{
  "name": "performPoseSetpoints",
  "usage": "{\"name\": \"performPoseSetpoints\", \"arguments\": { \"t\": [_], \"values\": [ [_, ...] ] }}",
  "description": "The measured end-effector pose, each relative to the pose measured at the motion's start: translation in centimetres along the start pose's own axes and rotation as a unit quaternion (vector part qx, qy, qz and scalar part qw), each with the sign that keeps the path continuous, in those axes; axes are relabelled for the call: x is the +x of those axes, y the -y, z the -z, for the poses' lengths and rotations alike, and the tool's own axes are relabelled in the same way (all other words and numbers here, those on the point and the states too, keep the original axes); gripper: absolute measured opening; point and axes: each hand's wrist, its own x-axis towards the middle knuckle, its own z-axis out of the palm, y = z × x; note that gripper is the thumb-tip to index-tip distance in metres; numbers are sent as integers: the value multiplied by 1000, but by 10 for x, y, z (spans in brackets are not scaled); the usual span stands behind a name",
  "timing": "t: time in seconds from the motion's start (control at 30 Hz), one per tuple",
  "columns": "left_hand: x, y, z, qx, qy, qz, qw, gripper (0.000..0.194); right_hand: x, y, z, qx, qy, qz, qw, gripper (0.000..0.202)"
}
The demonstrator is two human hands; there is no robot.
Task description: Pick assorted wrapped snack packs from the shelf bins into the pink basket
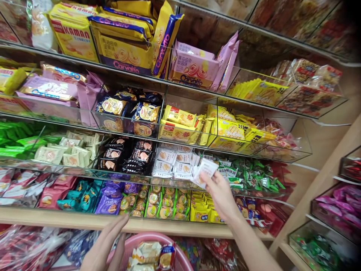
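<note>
My right hand (218, 190) grips a small white snack packet (208, 167) between thumb and fingers. It is in front of the shelf bin that holds more white packets (175, 162) stacked in columns. My left hand (107, 241) is low in front of the shelf edge, fingers stretched out, with nothing seen in it. Beside it, below, stands a pink basket (180, 256) with several wrapped snacks (148, 252) inside.
Tiered clear bins hold black packets (139, 156), green packets (261, 177), purple packets (108, 199) and yellow packets (201, 210). A wooden ledge (158, 226) runs under the bottom bins. A wooden post (318, 188) and further bins stand at the right.
</note>
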Motion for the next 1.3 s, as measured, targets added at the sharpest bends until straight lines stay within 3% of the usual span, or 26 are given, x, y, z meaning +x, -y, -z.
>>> {"name": "performPoseSetpoints", "arguments": {
  "t": [0.1,0.23,0.3,0.4,0.5,0.6,0.9,1.07,1.13,1.2,1.3],
  "values": [
    [82,-9,8,72,35,-118,990,36,-39,-12,12,79,-22,-77,994,48],
    [176,-24,-17,197,118,-216,949,25,-67,-27,18,115,-51,-147,981,49],
    [205,-29,-37,258,151,-242,923,21,-70,-29,17,125,-48,-155,979,46],
    [226,-32,-63,316,161,-233,906,27,-70,-29,13,131,-36,-160,978,46],
    [229,-31,-76,334,153,-213,905,38,-70,-29,12,137,-24,-168,976,50],
    [229,-30,-79,345,157,-202,903,37,-71,-32,13,144,-17,-177,973,49],
    [238,-28,-73,354,169,-214,895,15,-72,-41,12,156,-20,-196,968,52],
    [229,-52,-53,331,158,-219,904,11,-72,-45,14,165,-26,-192,967,54],
    [214,-68,-40,242,146,-174,943,9,-74,-44,12,177,-28,-195,964,55],
    [192,-81,-30,80,157,-97,980,12,-78,-41,7,198,-30,-197,960,55],
    [155,-89,-23,-128,203,59,969,20,-86,-33,-1,212,-45,-193,957,51]
  ]
}}
